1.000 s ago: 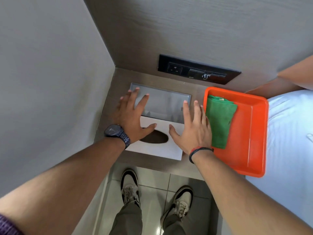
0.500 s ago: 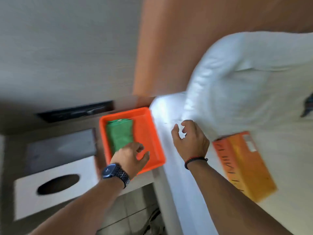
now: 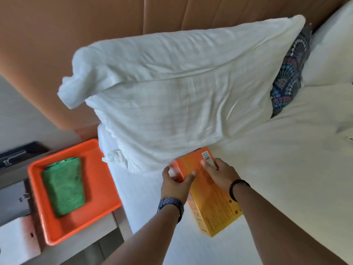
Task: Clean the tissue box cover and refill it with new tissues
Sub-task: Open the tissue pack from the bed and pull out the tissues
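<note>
White bed [image 3: 277,169], both hands clasped on orange tissue box [image 3: 212,203]: left hand [image 3: 176,185], right hand [image 3: 219,174].

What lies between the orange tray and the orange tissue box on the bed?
In the head view, a bare strip of white bed sheet separates the orange tray from the tissue box; the left hand reaches across its far end.

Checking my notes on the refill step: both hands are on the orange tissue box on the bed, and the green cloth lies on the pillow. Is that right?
Not quite. Both the left hand and right hand are on the tissue box on the bed, but the green cloth lies in the orange tray beside the bed, not on the pillow. The head view shows this.
</note>
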`<move>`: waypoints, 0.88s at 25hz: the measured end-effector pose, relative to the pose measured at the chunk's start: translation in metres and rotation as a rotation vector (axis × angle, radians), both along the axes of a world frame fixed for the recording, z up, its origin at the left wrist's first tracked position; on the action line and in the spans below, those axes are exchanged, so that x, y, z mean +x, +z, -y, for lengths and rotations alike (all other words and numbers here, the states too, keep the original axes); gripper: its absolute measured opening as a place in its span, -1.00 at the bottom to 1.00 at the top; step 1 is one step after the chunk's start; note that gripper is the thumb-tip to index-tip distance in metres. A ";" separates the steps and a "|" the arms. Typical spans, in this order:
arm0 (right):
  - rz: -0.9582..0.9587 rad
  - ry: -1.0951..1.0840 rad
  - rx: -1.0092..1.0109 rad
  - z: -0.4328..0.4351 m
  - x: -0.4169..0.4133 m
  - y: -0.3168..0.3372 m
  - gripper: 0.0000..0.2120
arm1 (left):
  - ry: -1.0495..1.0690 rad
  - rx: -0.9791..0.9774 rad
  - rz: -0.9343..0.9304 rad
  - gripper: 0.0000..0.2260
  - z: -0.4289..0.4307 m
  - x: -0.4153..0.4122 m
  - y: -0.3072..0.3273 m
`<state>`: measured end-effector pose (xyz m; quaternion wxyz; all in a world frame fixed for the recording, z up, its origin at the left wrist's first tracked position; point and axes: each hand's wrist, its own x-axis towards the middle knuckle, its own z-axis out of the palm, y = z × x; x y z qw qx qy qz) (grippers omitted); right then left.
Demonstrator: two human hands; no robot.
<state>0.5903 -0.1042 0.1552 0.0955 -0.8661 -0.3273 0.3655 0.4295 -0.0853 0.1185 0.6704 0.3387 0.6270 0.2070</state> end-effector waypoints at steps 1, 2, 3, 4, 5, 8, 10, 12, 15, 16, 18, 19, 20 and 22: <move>0.037 0.049 0.018 0.001 -0.004 -0.001 -0.49 | 0.015 -0.003 0.008 -0.21 -0.001 0.000 0.000; 0.091 0.076 0.055 0.003 -0.009 0.001 -0.52 | 0.024 0.004 0.022 -0.24 -0.003 -0.002 0.003; 0.146 0.093 0.110 0.003 -0.015 0.008 -0.53 | 0.027 0.030 0.036 -0.28 -0.005 -0.007 0.010; 0.191 0.111 0.179 0.001 -0.021 0.021 -0.53 | 0.023 0.082 0.041 -0.31 -0.010 -0.015 0.021; 0.226 0.128 0.257 -0.003 -0.028 0.035 -0.54 | 0.014 0.147 0.047 -0.33 -0.016 -0.024 0.035; 0.276 0.204 0.521 -0.030 -0.053 0.102 -0.54 | 0.025 0.391 0.085 -0.35 -0.047 -0.057 0.101; 0.269 0.260 0.700 -0.055 -0.080 0.161 -0.51 | 0.028 0.589 0.108 -0.35 -0.072 -0.087 0.164; 0.258 0.317 0.854 -0.081 -0.115 0.229 -0.46 | -0.012 0.805 0.114 -0.33 -0.099 -0.129 0.236; 0.246 0.403 1.064 -0.106 -0.164 0.332 -0.41 | -0.119 1.080 0.043 -0.28 -0.127 -0.191 0.342; 0.229 0.436 1.143 -0.112 -0.183 0.370 -0.37 | -0.136 1.143 0.014 -0.27 -0.134 -0.215 0.377; 0.191 0.529 1.297 -0.124 -0.219 0.442 -0.34 | -0.124 1.250 -0.047 -0.26 -0.143 -0.259 0.442; 0.198 0.577 1.349 -0.129 -0.237 0.476 -0.35 | -0.093 1.302 -0.078 -0.26 -0.144 -0.279 0.473; 0.204 0.613 1.376 -0.133 -0.253 0.506 -0.38 | -0.048 1.351 -0.111 -0.25 -0.144 -0.298 0.500; 0.177 0.654 1.400 -0.140 -0.284 0.559 -0.45 | 0.039 1.441 -0.164 -0.25 -0.141 -0.329 0.547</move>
